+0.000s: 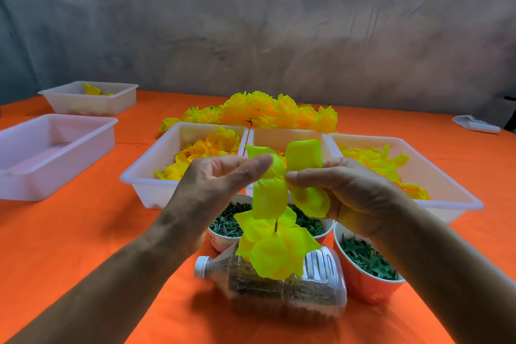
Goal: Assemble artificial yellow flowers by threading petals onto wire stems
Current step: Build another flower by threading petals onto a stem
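Hands raised together above orange worktop (83, 232). Left hand (215, 184) spread, fingers straight, touching yellow petal piece (270, 193). Right hand (349, 190) pinching same petal piece between thumb and fingers. Petal piece threaded at top of thin wire stem (276, 225); further petals (273, 251) stacked lower on stem, over plastic bottle (282, 288) lying on its side. White trays (150, 179) of loose petals behind.

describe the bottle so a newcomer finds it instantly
Start at the row of three white trays mid-table on the orange cloth. Nearer the person, among cups of green parts, lies the bottle: the only clear thing there, on its side, white cap pointing left.
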### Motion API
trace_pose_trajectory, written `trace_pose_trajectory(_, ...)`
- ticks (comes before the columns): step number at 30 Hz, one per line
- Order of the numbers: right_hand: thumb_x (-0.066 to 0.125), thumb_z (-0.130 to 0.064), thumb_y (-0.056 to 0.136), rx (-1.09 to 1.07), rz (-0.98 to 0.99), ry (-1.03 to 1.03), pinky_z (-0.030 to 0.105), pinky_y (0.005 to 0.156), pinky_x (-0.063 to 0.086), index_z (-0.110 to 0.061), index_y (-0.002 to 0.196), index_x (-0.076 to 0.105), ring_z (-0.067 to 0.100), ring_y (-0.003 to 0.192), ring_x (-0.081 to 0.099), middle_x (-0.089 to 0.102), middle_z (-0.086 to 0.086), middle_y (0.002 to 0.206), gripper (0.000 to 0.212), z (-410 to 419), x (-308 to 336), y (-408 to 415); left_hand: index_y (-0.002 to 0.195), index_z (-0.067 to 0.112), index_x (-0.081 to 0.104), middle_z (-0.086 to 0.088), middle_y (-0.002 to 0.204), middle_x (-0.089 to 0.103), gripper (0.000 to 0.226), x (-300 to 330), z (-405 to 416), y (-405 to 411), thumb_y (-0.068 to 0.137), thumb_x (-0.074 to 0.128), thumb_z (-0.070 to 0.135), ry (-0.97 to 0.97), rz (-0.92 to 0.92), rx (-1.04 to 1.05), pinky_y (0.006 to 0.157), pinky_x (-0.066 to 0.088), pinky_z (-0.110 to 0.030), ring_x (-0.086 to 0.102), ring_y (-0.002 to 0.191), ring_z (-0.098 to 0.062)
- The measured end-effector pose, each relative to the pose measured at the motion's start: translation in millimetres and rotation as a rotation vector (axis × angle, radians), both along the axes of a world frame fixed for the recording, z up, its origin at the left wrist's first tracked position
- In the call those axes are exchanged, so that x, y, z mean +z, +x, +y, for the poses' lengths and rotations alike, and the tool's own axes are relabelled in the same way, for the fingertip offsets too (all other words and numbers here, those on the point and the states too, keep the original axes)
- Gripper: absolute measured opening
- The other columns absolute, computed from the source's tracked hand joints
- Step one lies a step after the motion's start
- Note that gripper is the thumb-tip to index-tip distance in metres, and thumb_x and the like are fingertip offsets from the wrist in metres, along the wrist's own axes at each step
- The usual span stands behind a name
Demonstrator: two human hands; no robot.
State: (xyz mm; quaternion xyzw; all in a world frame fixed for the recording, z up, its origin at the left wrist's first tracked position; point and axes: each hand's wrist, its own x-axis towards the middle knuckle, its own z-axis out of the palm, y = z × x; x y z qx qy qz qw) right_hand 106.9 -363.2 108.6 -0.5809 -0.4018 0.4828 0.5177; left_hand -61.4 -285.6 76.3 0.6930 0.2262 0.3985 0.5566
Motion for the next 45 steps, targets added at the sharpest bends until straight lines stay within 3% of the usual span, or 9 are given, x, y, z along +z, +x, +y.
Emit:
trace_pose_trajectory(4, 0.072, -0.018, 0.048, 0.025, -0.027, -0.006, 0.019, 0.043, 0.048, -0.004, 0.077, 0.065, 0.012, 0.048, 0.063, 0.067, 0.004, 0.058, 0.033, 0, 3, -3, 0.078, 0.025, 0.078, -0.002, 0.083, 0.075, 0.033, 5, -7, 10, 0.05, 0.078, 0.041, -0.094, 0.017, -0.002, 0.069, 0.054, -0.023, 0.071, 0.079, -0.015)
trace_pose_trajectory(10, 0.071, -0.016, 0.053, 0.079, -0.009, -0.072, 0.019, 0.042, 0.048, -0.003, 0.081, 0.063, 0.013, 0.047, 0.063, 0.068, 0.007, 0.062, 0.032, -1, 3, -2, 0.068, 0.021, 0.077, -0.001, 0.08, 0.075, 0.041, 7, -7, 11, 0.032, 0.077, 0.042, -0.276, 0.074, 0.046, 0.099, 0.043, -0.047, 0.067, 0.084, -0.018)
trace_pose_trajectory(15, 0.071, -0.012, 0.061, 0.055, -0.025, -0.124, 0.02, 0.041, 0.047, -0.003, 0.082, 0.062, 0.012, 0.046, 0.062, 0.067, 0.006, 0.06, 0.025, 2, 0, -3, 0.082, 0.011, 0.072, -0.019, 0.103, 0.07, 0.051, 4, -6, 15, 0.035, 0.087, 0.028, -0.369, 0.115, 0.091, 0.105, 0.036, -0.055, 0.055, 0.114, -0.042)
trace_pose_trajectory(21, 0.07, -0.012, 0.076, 0.013, -0.09, -0.172, 0.024, 0.05, 0.045, -0.009, 0.077, 0.06, 0.014, 0.053, 0.058, 0.064, 0.005, 0.064, 0.01, 6, -7, -4, 0.081, 0.007, 0.069, -0.012, 0.085, 0.068, 0.046, 1, -4, 17, 0.04, 0.085, 0.019, -0.42, 0.135, 0.069, 0.095, 0.041, -0.047, 0.06, 0.098, -0.035)
trace_pose_trajectory(23, 0.07, -0.011, 0.077, 0.005, -0.096, -0.175, 0.024, 0.049, 0.043, -0.011, 0.072, 0.058, 0.014, 0.051, 0.056, 0.061, 0.003, 0.059, 0.012, 6, -9, -4, 0.091, 0.001, 0.07, -0.014, 0.092, 0.07, 0.061, 0, -7, 18, 0.037, 0.084, 0.026, -0.414, 0.153, 0.048, 0.087, 0.039, -0.042, 0.058, 0.1, -0.032)
trace_pose_trajectory(27, 0.068, -0.007, 0.079, 0.013, -0.068, -0.176, 0.02, 0.042, 0.043, -0.01, 0.073, 0.056, 0.012, 0.046, 0.056, 0.06, 0.002, 0.054, 0.013, 6, -11, -5, 0.103, -0.001, 0.068, -0.024, 0.114, 0.064, 0.066, -2, -7, 20, 0.045, 0.079, 0.029, -0.424, 0.147, 0.058, 0.106, 0.035, -0.052, 0.052, 0.117, -0.039)
trace_pose_trajectory(34, 0.066, -0.008, 0.08, 0.028, -0.041, -0.206, 0.021, 0.045, 0.046, -0.007, 0.079, 0.061, 0.014, 0.048, 0.062, 0.065, 0.004, 0.057, 0.005, 6, -11, -5, 0.091, -0.001, 0.07, -0.017, 0.094, 0.071, 0.046, -7, -2, 21, 0.05, 0.082, 0.018, -0.466, 0.17, 0.052, 0.098, 0.039, -0.046, 0.059, 0.1, -0.034)
trace_pose_trajectory(42, 0.057, -0.007, 0.085, 0.091, 0.073, -0.258, 0.016, 0.042, 0.045, -0.005, 0.077, 0.06, 0.01, 0.043, 0.059, 0.063, 0.003, 0.053, 0.009, 8, -12, -5, 0.102, 0.002, 0.067, -0.02, 0.115, 0.063, 0.083, -9, 3, 23, 0.027, 0.081, 0.035, -0.465, 0.188, 0.053, 0.106, 0.034, -0.056, 0.054, 0.115, -0.037)
trace_pose_trajectory(45, 0.056, -0.004, 0.084, 0.121, 0.129, -0.249, 0.017, 0.042, 0.045, -0.002, 0.072, 0.06, 0.011, 0.043, 0.059, 0.063, 0.005, 0.052, 0.013, 7, -11, -4, 0.09, 0.006, 0.073, -0.014, 0.099, 0.071, 0.059, -13, 8, 20, 0.034, 0.085, 0.019, -0.427, 0.218, 0.029, 0.103, 0.038, -0.048, 0.059, 0.106, -0.031)
